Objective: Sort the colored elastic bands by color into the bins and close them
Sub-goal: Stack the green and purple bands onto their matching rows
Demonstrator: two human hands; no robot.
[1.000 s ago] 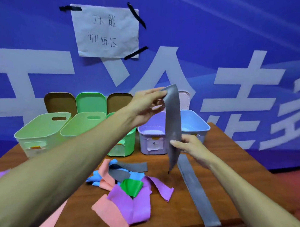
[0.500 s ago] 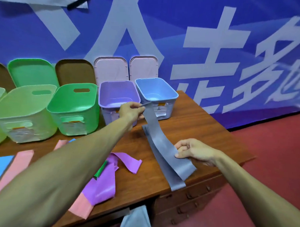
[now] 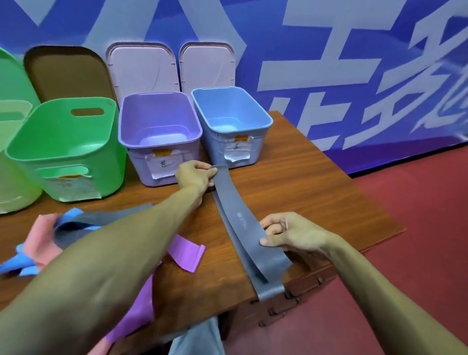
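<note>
A grey elastic band (image 3: 239,217) is held stretched low over the wooden table (image 3: 306,190), running from just in front of the bins toward the table's near edge. Its far end is pinched in the left hand (image 3: 194,177), which is closed on it just in front of the purple bin (image 3: 160,132). Its near part is gripped by the right hand (image 3: 292,235), thumb pressed on top and fingers curled beneath. A second grey band (image 3: 266,284) lies flat on the table directly under the held one, its near end hanging over the table edge.

The purple bin and the blue bin (image 3: 231,118) are seen standing open side by side at the back of the table, each with a paper label on its front wall, and two pale lids (image 3: 141,68) are propped upright behind them against the blue banner (image 3: 338,35). To the left a green bin (image 3: 66,147) is set, with a brown lid (image 3: 67,70) behind it.

A purple band (image 3: 187,252) lies on the table near the left forearm, and pink and blue bands (image 3: 39,239) are heaped farther left, partly hidden by that arm. A red floor (image 3: 410,263) is visible to the right of the table.
</note>
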